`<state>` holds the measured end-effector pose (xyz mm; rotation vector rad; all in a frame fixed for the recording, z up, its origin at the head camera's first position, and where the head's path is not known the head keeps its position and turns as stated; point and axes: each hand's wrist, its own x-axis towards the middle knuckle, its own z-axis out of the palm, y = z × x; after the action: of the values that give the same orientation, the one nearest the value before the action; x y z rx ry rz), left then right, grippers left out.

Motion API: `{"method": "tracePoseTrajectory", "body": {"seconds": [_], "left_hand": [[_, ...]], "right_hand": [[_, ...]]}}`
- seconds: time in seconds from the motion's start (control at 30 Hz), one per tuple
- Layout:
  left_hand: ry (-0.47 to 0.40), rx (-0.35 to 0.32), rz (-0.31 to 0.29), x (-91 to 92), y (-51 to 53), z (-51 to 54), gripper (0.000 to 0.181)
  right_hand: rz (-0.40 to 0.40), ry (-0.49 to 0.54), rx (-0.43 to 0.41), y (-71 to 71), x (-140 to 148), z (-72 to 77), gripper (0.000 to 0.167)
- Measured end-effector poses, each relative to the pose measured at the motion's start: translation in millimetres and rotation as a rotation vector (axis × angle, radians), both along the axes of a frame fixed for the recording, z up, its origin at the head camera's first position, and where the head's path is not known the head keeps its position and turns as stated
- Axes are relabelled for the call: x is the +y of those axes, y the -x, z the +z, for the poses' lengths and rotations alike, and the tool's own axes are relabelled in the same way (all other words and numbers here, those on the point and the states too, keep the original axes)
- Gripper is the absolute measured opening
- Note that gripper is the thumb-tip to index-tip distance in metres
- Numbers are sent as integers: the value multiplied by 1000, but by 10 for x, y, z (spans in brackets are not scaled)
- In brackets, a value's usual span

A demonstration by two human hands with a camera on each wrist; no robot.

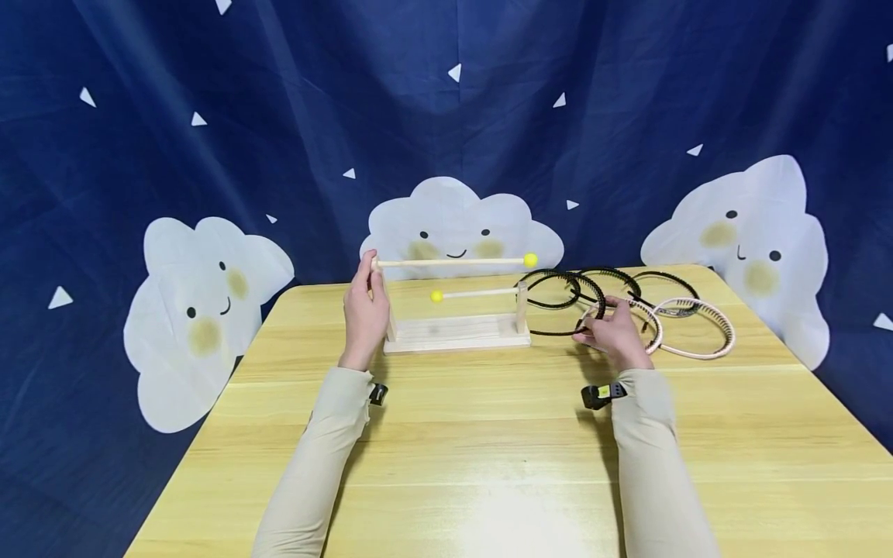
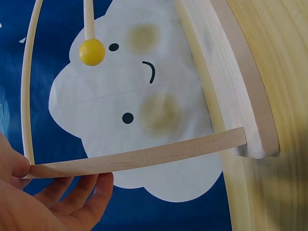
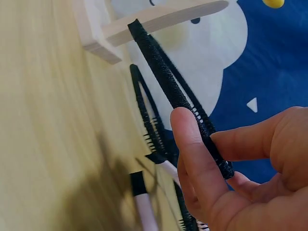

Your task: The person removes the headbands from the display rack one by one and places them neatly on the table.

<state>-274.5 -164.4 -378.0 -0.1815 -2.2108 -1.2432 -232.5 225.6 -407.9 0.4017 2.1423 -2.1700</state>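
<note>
A pale wooden stand (image 1: pixel 456 341) has two upright posts and two rods tipped with yellow balls, the upper ball (image 1: pixel 530 260) pointing right and the lower ball (image 1: pixel 436 296) pointing left. My left hand (image 1: pixel 366 318) holds the top of the left post (image 2: pixel 134 156), thumb at the rod's end and fingers along the post. To the right of the stand, my right hand (image 1: pixel 617 337) pinches a black toothed headband (image 3: pixel 163 77) between thumb and fingers. The headband is raised on its edge, its far tip near the right post in the right wrist view.
Several other headbands lie beside and behind my right hand: black ones (image 1: pixel 666 275) toward the back and pink ones (image 1: pixel 729 333) nearer. They overlap on the wooden table (image 1: pixel 446 434). A dark blue curtain (image 1: pixel 453 139) with clouds hangs behind the table edge.
</note>
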Motion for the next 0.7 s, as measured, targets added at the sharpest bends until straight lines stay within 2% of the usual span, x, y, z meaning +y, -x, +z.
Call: {"method": "tracePoseTrajectory", "body": {"seconds": [0.4, 0.57, 0.7], "left_hand": [[-11, -14, -2, -5, 9, -13, 41], [-11, -11, -2, -2, 12, -9, 41], [-11, -5, -2, 2, 14, -8, 41]], "right_hand": [[18, -14, -54, 34, 6, -169, 76], [30, -20, -61, 29, 20, -194, 74], [40, -64, -58, 12, 33, -181, 73]]}}
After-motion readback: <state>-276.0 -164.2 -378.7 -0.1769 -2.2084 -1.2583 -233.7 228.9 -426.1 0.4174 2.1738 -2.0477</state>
